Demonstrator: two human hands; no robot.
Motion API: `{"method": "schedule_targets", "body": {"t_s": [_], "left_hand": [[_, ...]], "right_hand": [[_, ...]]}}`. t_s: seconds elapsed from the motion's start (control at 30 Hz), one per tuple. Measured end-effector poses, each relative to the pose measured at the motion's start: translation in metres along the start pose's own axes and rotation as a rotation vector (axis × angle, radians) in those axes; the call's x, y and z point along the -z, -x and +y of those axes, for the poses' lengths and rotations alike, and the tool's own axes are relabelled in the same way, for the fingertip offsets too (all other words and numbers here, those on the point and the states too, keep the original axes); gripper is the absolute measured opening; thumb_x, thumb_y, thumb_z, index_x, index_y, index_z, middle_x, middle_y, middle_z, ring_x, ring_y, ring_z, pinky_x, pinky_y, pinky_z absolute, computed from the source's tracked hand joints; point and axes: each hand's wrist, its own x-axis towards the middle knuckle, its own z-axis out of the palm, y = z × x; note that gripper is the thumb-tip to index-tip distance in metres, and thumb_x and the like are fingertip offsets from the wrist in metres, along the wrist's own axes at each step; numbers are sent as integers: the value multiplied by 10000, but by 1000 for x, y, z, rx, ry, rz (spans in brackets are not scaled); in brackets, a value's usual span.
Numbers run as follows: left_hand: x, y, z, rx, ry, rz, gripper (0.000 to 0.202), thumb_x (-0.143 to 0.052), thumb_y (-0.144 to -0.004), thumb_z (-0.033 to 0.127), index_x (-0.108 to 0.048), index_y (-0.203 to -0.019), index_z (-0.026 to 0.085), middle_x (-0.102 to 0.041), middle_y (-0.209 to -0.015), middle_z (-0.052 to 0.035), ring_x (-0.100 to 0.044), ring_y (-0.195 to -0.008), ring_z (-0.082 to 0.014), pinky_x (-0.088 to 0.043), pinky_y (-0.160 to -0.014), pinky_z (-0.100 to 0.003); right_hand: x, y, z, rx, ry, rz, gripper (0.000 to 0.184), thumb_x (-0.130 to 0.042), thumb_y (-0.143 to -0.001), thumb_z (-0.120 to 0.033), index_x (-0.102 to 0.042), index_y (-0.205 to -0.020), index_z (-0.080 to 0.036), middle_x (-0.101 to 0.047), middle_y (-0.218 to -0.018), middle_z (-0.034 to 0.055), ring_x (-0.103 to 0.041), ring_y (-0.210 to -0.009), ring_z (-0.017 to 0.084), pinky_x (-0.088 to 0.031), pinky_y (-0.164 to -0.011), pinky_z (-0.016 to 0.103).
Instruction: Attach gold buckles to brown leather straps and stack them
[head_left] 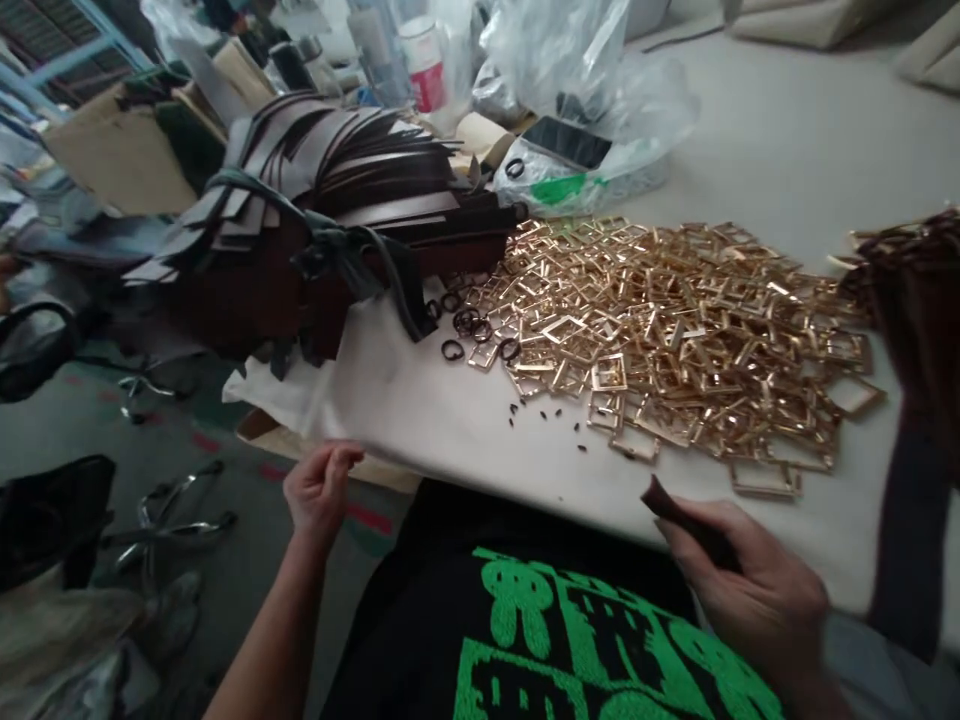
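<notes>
My right hand [757,580], at the table's front edge, is closed around a dark brown leather strap [694,525] whose end sticks out past the fingers. Off the edge to the left, my left hand [319,485] has its fingers curled in; whatever it may hold is hidden. A broad heap of gold rectangular buckles [660,330] covers the table beyond my right hand. Several small black rings [466,322] lie at the heap's left side, with tiny dark bits [559,412] scattered in front. To the left rests a thick bundle of dark leather strips [360,170], tied with a dark band.
More brown straps [919,400] hang over the table's right side. Behind the heap, a phone [566,142] rests on plastic bags [645,110] near a white and red cup [424,65]. Wheeled chair legs [169,510] stand on the floor at left.
</notes>
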Motion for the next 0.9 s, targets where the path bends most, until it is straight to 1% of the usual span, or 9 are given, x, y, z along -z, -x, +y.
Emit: {"method": "schedule_targets", "body": {"t_s": [0.07,0.1,0.17,0.27,0.4,0.53,0.67,0.8,0.9], "left_hand": [[-4,-5,-10,-24,-45,164,209,-551,-918,331,-699,-837,207,-719,-808,-32,-660,-710,-174,-534,-687,-301],[-7,-13,-14,-89,-71,217,177,-573,-901,321,-695,-840,208,-728,-859,-43,-673,-808,-193,-535,-781,-330],[-19,-33,-21,-219,-121,216,141,-592,-881,304,-695,-856,211,-737,-957,-64,-663,-946,-221,-504,-894,-369],[-39,-55,-30,-259,-193,160,190,-535,-901,294,-705,-904,209,-736,-983,-81,-652,-939,-233,-487,-874,-367],[-54,-59,-34,-202,-262,206,257,-480,-911,316,-711,-887,207,-730,-908,-80,-636,-885,-243,-461,-826,-361],[-56,-56,-33,-169,-275,261,302,-469,-909,370,-710,-848,198,-731,-867,-75,-632,-833,-236,-455,-770,-344],[-58,-58,-34,-153,-254,316,313,-473,-915,381,-711,-833,196,-738,-870,-71,-636,-834,-228,-457,-784,-339],[-58,-59,-35,-127,-225,302,305,-480,-921,379,-710,-853,190,-737,-906,-71,-638,-872,-232,-455,-817,-351],[-57,-60,-35,-135,-224,271,288,-488,-918,360,-709,-857,185,-735,-905,-70,-640,-871,-235,-455,-800,-353]], "right_hand": [[1,-5,-4,-4,25,-3,266,-598,-887,-487,-709,-945,-252,-723,-801,19,-667,-663,213,-501,-618,302],[2,-8,-6,-6,35,-8,268,-603,-879,-488,-711,-934,-249,-719,-785,19,-660,-654,213,-501,-621,303],[4,-14,-9,-8,52,-28,266,-610,-864,-481,-716,-920,-244,-712,-757,20,-650,-643,213,-495,-614,303],[8,-25,-9,-3,66,-66,275,-611,-840,-486,-717,-892,-238,-700,-715,21,-641,-636,217,-478,-592,306],[13,-44,-6,51,33,-153,300,-622,-810,-494,-718,-881,-218,-713,-734,25,-645,-648,214,-466,-596,302],[11,-59,-13,141,74,-233,288,-624,-798,-474,-720,-880,-215,-711,-732,21,-630,-626,198,-468,-605,299],[5,-67,-21,224,148,-315,294,-601,-803,-462,-727,-895,-213,-717,-748,25,-636,-640,198,-472,-601,292],[-1,-74,-16,213,187,-288,330,-617,-794,-497,-728,-900,-206,-723,-772,38,-650,-678,215,-482,-615,301],[-4,-77,-8,186,142,-259,337,-629,-798,-496,-721,-932,-201,-734,-817,47,-659,-706,218,-498,-630,302]]}}
